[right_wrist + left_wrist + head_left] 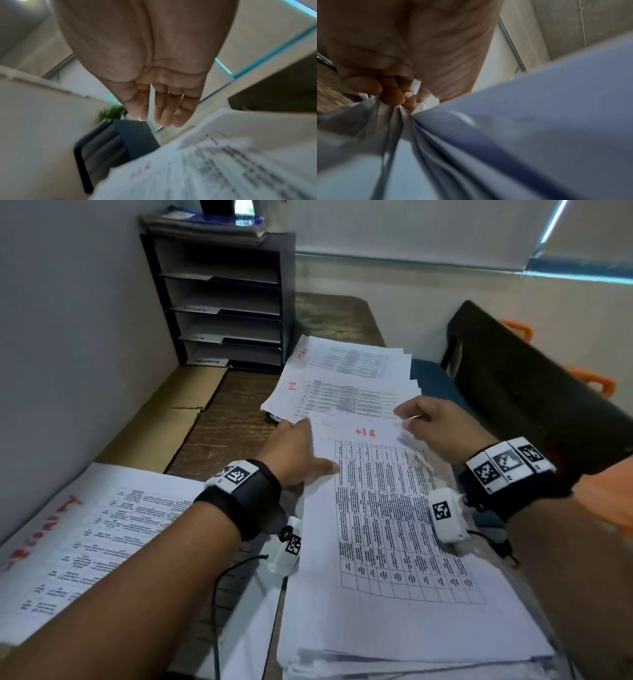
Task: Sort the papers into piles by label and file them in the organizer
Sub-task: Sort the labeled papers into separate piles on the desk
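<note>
Two hands are working at the far end of a thick stack of printed papers (394, 542) lying on a wooden desk (226, 436). The left hand (294, 450) is gripping the stack's left edge near its far corner: its thumb is lying on the top sheet, and the left wrist view shows the fingers (392, 96) curling under several lifted sheets. The right hand (442, 426) is hovering over the stack's far right corner with fingers (164, 116) straight and loosely together, holding nothing; whether the fingertips are touching the sheet cannot be told. The top sheet is showing a red label (365, 432) between the two hands.

Just beyond the hands, a fanned pile of sorted sheets (346, 381) is overlapping the near stack's far edge, its right side hanging past the desk rim. Left of the left forearm, another pile (92, 542) with red writing is lying apart from the main stack, with a strip of bare wood between them. Farther ahead and to the left, a black slotted organizer (222, 299) is standing in the corner against the wall; bare desk is lying open between it and the left hand. To the right of the right hand, a dark chair (534, 392) is standing close beside the desk.
</note>
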Motion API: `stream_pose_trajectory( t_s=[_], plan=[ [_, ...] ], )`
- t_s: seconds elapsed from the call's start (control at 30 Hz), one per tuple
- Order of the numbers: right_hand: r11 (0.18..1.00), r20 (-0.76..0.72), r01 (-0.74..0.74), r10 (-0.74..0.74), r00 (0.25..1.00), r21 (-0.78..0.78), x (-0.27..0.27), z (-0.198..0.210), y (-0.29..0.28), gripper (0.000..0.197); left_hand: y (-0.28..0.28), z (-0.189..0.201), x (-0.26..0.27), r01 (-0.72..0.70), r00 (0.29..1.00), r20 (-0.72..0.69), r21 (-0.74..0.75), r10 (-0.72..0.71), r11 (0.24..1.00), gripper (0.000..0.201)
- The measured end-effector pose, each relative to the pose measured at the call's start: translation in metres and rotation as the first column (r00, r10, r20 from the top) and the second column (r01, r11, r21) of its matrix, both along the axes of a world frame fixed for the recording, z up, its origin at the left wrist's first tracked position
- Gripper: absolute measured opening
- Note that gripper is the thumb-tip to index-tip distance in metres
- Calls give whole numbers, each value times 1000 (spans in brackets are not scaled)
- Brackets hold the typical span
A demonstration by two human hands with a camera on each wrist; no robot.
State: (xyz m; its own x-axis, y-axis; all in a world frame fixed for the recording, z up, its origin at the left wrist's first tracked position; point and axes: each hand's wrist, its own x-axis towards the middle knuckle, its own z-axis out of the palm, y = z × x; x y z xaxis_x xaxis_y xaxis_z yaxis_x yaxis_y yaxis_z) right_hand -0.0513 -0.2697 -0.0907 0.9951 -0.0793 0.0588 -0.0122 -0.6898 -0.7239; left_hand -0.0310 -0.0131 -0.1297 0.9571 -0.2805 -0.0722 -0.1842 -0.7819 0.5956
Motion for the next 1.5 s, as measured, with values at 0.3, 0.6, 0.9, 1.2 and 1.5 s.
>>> stream_pose_trajectory(
  t_s=[0.3, 0.6, 0.9, 1.2, 1.5],
  plan=[
    [903, -129, 117, -69, 989, 414, -51, -42, -27, 33, 5, -8, 1, 37, 997, -64, -37, -39, 999, 96],
    [885, -147, 124, -64, 987, 449, -84, -45, -27, 53, 5, -1, -6, 47, 998, -39, -144, -53, 988, 87],
    [872, -185, 162, -83, 979, 462, -66, -43, -14, 63, -2, 10, 6, 106, 991, -82, 6, -106, 994, 87],
    [887, -153, 127, -65, 986, 443, -78, -48, -26, 52, -15, 23, -7, 181, 961, 161, 240, -223, 954, 33],
    [791, -131, -141, 268, 955, 595, -86, -15, -55, 40, -14, 39, -10, -131, 991, -82, -765, 106, 630, 17]
  ],
)
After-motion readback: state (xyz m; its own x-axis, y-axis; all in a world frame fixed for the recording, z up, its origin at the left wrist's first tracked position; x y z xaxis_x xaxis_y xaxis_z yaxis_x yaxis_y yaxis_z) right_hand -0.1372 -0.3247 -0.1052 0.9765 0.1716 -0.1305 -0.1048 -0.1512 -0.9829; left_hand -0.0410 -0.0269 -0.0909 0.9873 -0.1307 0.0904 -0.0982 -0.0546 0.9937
